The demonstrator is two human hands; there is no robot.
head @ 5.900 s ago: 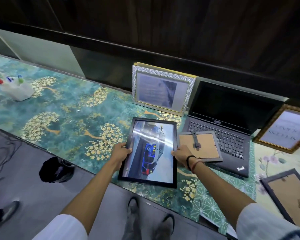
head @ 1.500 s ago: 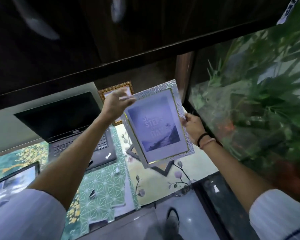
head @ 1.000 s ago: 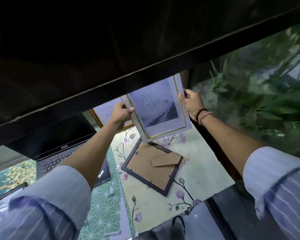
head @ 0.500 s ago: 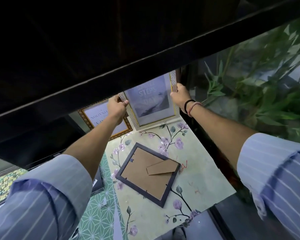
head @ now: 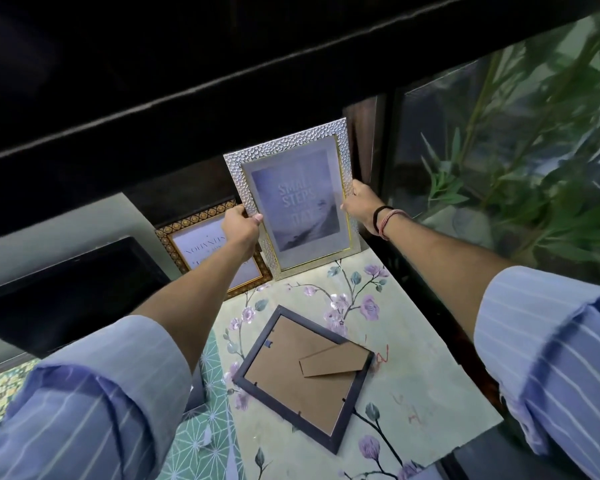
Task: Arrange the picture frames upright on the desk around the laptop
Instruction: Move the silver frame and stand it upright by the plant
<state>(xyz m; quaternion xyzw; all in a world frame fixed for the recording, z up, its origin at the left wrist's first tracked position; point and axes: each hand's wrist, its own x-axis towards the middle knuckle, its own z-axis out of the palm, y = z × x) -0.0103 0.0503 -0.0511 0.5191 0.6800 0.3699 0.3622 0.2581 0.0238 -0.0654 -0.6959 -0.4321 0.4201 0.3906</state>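
A silver textured picture frame (head: 293,199) stands upright at the back right of the desk, its lower edge on the floral mat. My left hand (head: 240,230) grips its left edge and my right hand (head: 359,207) grips its right edge. Just left of it a gold patterned frame (head: 201,244) leans upright, partly behind my left arm. A dark frame (head: 302,368) lies face down on the mat in front, brown backing and stand up. The laptop (head: 66,292) sits open at the left, its screen dark.
A dark overhanging shelf (head: 222,74) runs low above the back of the desk. A glass tank with green plants (head: 516,150) borders the desk on the right. The floral mat (head: 413,382) ends at the desk's right and front edges.
Both hands carried the silver frame from mid-air to the back right corner and set it upright beside the gold frame. Since half a second ago the view has dropped, showing the whole frame.
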